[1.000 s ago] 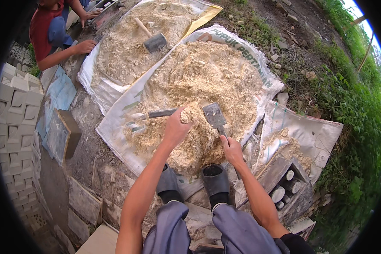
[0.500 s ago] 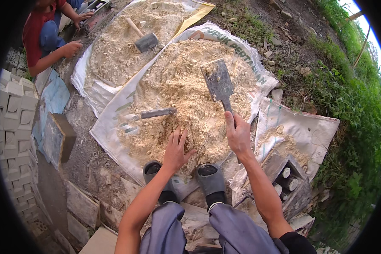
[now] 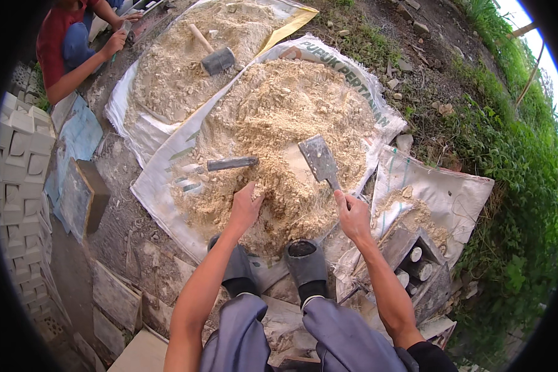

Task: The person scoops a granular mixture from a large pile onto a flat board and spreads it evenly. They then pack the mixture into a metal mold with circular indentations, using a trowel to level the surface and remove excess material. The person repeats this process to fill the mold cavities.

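My right hand (image 3: pixel 355 218) is wrapped round the handle of a flat, square-ended trowel (image 3: pixel 320 160). Its grey, powder-smeared blade hangs over the right part of a heap of pale yellow, crumbly powder (image 3: pixel 304 99). Beneath the blade lies a smooth, flattened patch. At the near side of the heap, my left hand (image 3: pixel 246 206) has its fingers curled by the loose material; what they hold, if anything, is hidden. Just beyond that hand rests a tool with a dark handle (image 3: pixel 232 163), its pale end toward the left. The heap sits on a white woven sack (image 3: pixel 161 180).
A mallet (image 3: pixel 217 61) lies on a second powder heap at the far left. There a person in a red shirt (image 3: pixel 59 43) crouches, holding something small. Pale moulded blocks (image 3: pixel 22 161) are stacked left. A wooden box (image 3: pixel 437 273) with white cylinders stands right. My dark shoes (image 3: pixel 306 263) touch the sack.
The trowel has come down and nearer, leaving a smooth patch in the powder. My left hand has shifted slightly left, its spread fingers now curled. The other person's hand has lifted, holding something.
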